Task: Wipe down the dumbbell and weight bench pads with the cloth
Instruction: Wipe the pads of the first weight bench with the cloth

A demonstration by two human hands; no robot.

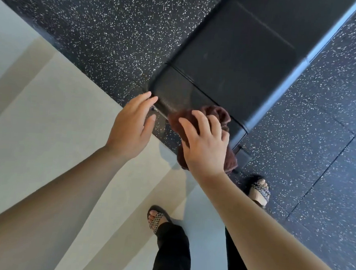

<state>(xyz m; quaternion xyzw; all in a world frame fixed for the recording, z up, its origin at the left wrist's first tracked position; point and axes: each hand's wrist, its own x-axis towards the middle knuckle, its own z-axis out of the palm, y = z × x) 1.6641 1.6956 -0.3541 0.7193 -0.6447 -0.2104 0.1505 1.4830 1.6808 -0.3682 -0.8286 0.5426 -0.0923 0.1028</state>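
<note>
A black padded weight bench runs from the middle to the upper right, with a short seat pad (pixel 181 95) at its near end and a long back pad (pixel 239 53) beyond a seam. A dark brown cloth (pixel 219 114) lies bunched on the near end of the seat pad. My right hand (pixel 205 144) rests flat on the cloth with spread fingers. My left hand (pixel 132 124) hovers beside the seat pad's left corner, fingers straight, its fingertips at the pad edge. No dumbbell is in view.
Black speckled rubber flooring (pixel 108 38) surrounds the bench; pale tiled floor (pixel 49 128) lies to the left and near me. My two sandalled feet (pixel 156 218) stand close to the bench's end. A metal frame part (pixel 243 156) shows under the seat.
</note>
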